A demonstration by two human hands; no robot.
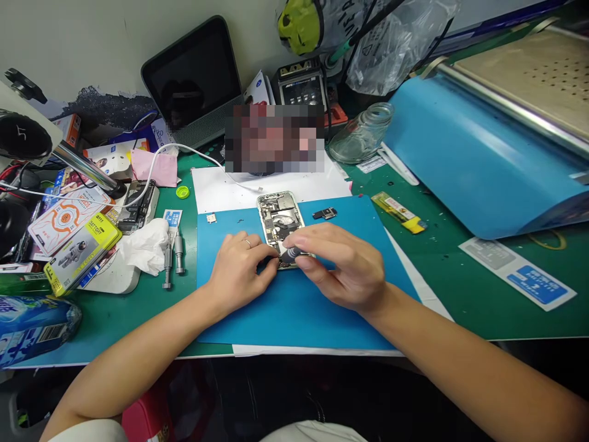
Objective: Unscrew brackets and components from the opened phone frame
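Pinching a dark, ridged tool [293,252] in the half-closed right hand [352,264] over an opened phone [279,212] on a blue mat [294,319], with the left hand [242,265] curled at the phone's lower left edge, its grip hidden.

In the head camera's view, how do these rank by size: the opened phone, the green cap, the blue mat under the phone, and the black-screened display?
Largest to smallest, as they look:
1. Blue mat, partly covered
2. Black-screened display
3. Opened phone, partly covered
4. Green cap
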